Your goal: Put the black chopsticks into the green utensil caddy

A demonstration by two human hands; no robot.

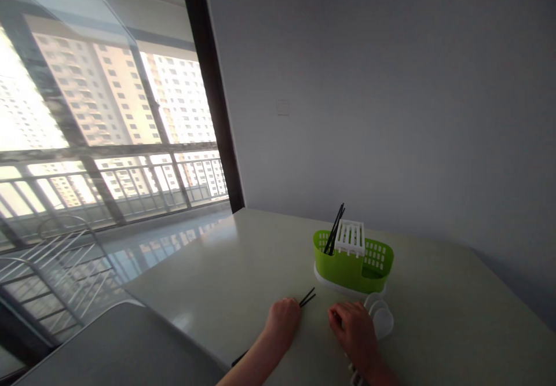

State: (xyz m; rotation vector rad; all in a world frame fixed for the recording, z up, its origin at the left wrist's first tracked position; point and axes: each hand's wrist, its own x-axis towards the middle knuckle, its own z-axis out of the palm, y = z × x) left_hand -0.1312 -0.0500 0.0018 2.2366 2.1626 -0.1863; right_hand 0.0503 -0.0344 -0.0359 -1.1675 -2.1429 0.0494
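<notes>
My left hand (283, 319) is closed around a pair of black chopsticks (307, 298), low over the table. Their thin ends poke out to the right, and a dark end shows behind my forearm. To the right, my right hand (353, 329) has its fingers curled in; what they hold, if anything, is hidden. White rounded spoon-like pieces (383, 320) lie beside and partly under it, with a pale slotted end below the wrist. Beyond both hands stands a green plastic utensil basket (339, 271) on a white base. More black chopsticks (334, 228) lean upright in its left compartment.
A white slotted rack (350, 236) bridges the middle of the basket. The pale table (243, 270) runs back to a grey wall with a switch plate (282, 107). At left are a grey chair back (125, 345), a metal drying rack (56, 270) and a glass door.
</notes>
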